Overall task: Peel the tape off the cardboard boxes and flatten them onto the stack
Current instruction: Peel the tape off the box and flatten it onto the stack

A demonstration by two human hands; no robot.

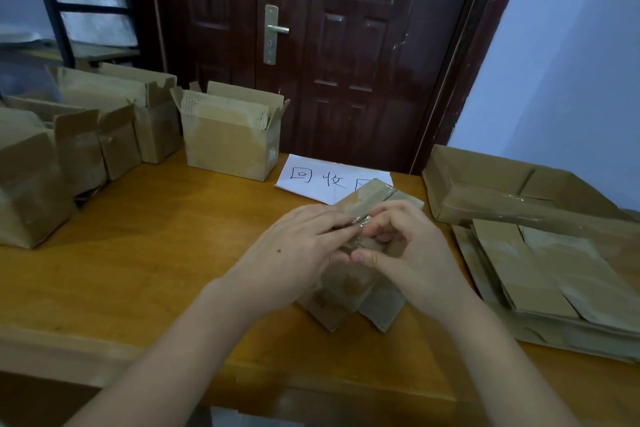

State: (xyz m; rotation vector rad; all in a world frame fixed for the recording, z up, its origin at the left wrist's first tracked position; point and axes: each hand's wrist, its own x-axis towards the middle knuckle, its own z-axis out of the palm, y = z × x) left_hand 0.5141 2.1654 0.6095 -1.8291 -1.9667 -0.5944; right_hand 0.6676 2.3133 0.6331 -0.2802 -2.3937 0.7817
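A small cardboard box (349,284) stands on the wooden table (156,253) in front of me, its bottom flaps splayed toward me. My left hand (294,253) rests on its left side, fingertips pinching a strip of clear tape (360,221) at the top seam. My right hand (405,246) grips the box's right side, thumb pressed against the front, fingers meeting the same tape. The stack of flattened boxes (540,270) lies at the right. Both hands hide most of the box's top.
Several open, upright boxes (228,139) stand along the left and back of the table. A white paper sign (322,177) with handwritten characters lies behind the held box. A larger folded box (485,191) sits at back right. A dark door is beyond the table.
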